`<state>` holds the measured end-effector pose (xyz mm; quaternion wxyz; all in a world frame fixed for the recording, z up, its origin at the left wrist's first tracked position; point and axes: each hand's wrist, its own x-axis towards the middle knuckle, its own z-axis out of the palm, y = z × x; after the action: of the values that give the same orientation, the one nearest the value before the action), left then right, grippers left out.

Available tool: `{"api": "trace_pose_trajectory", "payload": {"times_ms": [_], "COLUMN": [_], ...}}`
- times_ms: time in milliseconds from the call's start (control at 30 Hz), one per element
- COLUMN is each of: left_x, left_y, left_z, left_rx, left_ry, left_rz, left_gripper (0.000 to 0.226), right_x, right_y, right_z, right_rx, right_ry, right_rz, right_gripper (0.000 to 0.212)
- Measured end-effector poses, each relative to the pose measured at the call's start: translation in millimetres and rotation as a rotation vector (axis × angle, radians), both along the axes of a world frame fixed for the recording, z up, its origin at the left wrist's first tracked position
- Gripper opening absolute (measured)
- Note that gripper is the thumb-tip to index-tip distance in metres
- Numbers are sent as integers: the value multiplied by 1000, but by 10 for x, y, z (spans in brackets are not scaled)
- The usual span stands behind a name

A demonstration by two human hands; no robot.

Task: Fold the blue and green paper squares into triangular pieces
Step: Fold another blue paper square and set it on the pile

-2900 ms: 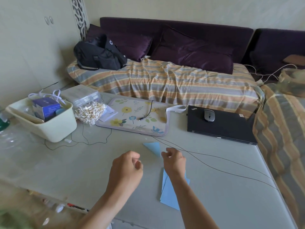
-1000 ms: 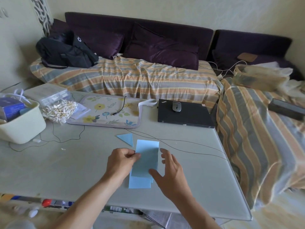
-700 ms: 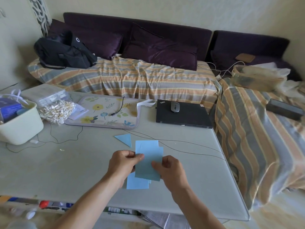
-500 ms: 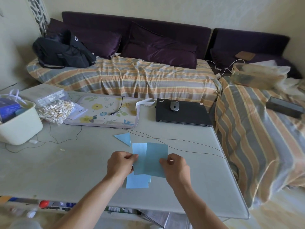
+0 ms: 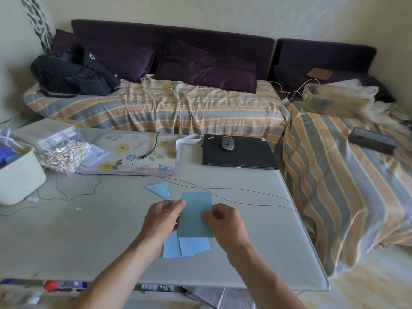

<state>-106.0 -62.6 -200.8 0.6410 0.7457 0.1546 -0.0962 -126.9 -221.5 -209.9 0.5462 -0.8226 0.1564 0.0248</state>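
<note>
Blue paper (image 5: 195,216) now squared upright, both hands (image 5: 163,216) pinching edges

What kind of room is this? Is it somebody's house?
Most likely a living room in a home. A purple sofa draped with a striped sheet runs along the wall, and a table in front holds a closed laptop with a mouse on it.

You are working over the table (image 5: 93,230) with bare surface lying open to your left and right. Ahead, thin black cables (image 5: 234,192) are crossing just beyond the folded blue triangle (image 5: 159,189). Farther back, the floral mat (image 5: 133,156) and laptop (image 5: 238,155) are blocking reach; the cream bin (image 5: 20,175) is crowding the far left.
</note>
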Motion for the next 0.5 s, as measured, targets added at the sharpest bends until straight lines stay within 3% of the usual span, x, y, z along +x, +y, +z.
{"api": "trace_pose_trajectory", "payload": {"times_ms": [100,267,500], "left_x": [-43,-30,13], "left_y": [-7,43,64], "left_z": [49,115,147], "left_rx": [-22,-124,-188], "left_ry": [-17,79,100], "left_rz": [5,36,25], "left_gripper": [13,18,30], "right_x": [-23,-69,-112], "right_y": [3,36,160], "right_z": [55,129,111], "right_rx": [37,165,-75], "right_ry": [-49,-258,-437], "right_rz": [-14,-31,45], "right_gripper": [3,27,36]}}
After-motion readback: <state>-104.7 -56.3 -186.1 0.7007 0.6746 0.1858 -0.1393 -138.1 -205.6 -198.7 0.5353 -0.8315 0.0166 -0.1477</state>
